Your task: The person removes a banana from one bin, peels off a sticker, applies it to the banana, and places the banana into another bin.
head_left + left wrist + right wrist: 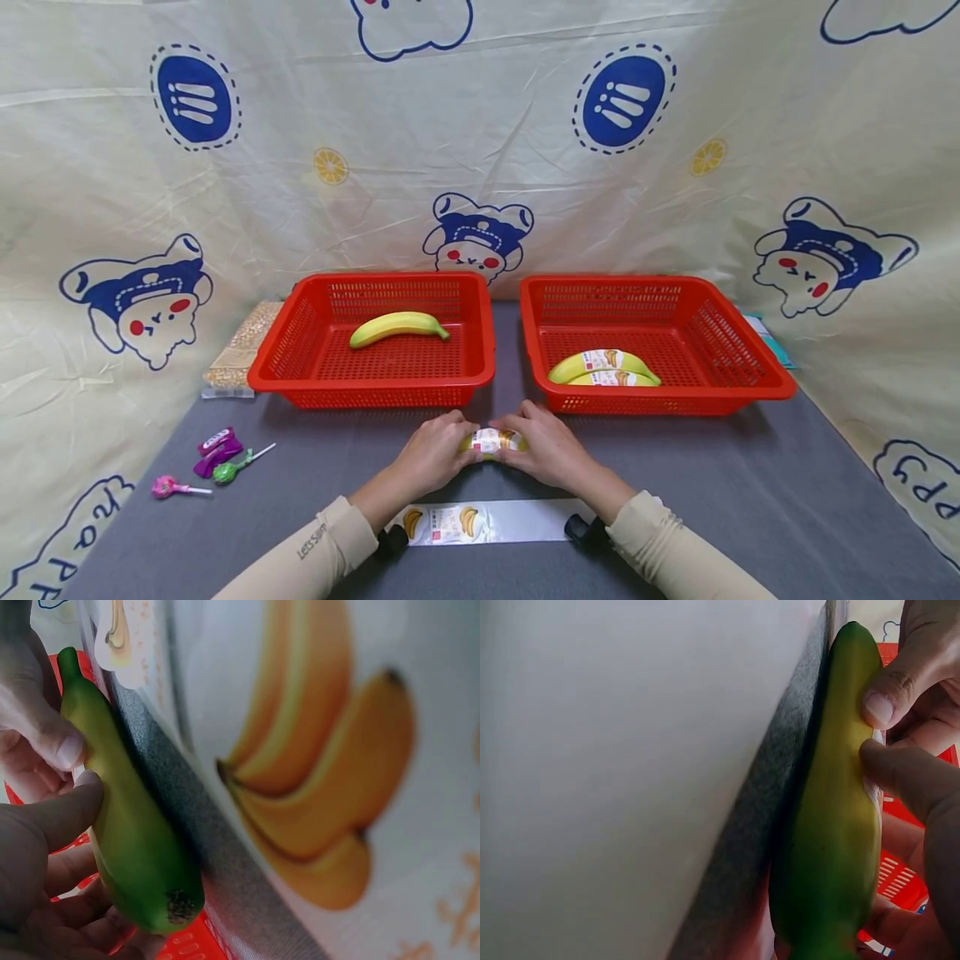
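Observation:
Between my two hands is a banana (513,440) with a printed white label (487,441) across its middle, just in front of the baskets. My left hand (437,450) grips one end, its thumb on the peel. The other end is held by my right hand (551,447). Both wrist views show the banana's yellow-green peel (131,787) close up, the thumbs near each other at the label's edge. Below my wrists lies a label strip (517,522) printed with bananas at its left part and blank on the right.
The left red basket (375,397) holds one unlabelled banana (397,327). In the right red basket (645,403) lie two labelled bananas (637,367). Lollipops (163,487) and purple-wrapped sweets (217,456) are at the left. A bag of grains (238,350) stands beside the left basket.

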`<state>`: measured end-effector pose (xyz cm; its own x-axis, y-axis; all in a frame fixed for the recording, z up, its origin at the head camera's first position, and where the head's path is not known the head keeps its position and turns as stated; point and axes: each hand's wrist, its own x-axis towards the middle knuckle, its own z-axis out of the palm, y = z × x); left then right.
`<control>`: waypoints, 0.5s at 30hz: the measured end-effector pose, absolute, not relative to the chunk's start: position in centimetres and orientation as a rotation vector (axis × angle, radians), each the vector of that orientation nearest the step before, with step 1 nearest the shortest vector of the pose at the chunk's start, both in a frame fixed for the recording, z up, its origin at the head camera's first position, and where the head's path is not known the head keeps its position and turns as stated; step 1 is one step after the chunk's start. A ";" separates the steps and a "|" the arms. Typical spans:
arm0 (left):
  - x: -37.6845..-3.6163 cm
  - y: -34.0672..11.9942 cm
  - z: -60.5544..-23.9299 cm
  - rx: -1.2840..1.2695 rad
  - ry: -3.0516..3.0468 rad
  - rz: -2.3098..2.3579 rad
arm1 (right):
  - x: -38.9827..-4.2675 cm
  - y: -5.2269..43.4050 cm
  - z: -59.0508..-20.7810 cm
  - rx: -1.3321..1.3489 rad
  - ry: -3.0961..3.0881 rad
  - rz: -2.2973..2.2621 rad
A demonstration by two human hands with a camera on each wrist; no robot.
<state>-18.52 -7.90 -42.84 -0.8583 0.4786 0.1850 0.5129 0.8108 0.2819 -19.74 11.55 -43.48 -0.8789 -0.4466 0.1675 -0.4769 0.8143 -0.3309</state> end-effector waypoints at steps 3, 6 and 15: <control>-18.5 -7.9 -42.9 -0.811 -2.871 -0.478 | -19.8 11.5 -43.5 0.755 -2.926 0.542; -18.5 -7.9 -43.0 -0.825 -2.847 -0.470 | -19.8 11.4 -43.5 0.769 -2.910 0.531; -18.5 -8.0 -43.2 -0.809 -2.843 -0.477 | -19.7 11.4 -43.7 0.814 -2.859 0.559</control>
<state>-18.52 -7.96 -43.19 -0.8439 0.4870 0.2252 0.5339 0.8043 0.2610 -19.70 11.39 -43.71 -0.8488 -0.4857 0.2089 -0.5287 0.7875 -0.3169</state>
